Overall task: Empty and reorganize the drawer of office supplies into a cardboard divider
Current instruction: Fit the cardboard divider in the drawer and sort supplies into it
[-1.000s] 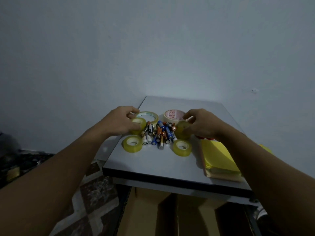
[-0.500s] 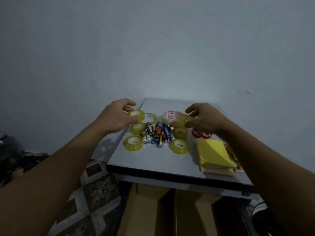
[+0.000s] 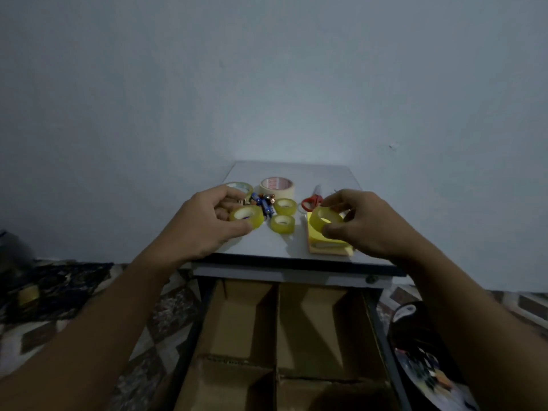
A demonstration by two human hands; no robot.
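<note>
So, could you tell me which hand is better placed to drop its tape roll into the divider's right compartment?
Probably the right hand: its yellow tape roll lines up with the right side of the cardboard divider; the left hand holds a second tape roll toward the left side.

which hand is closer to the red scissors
Right. The right hand, pinching a tape roll, is just to the right of the red scissors; the left hand, holding another tape roll, is beyond the batteries, further left.
</note>
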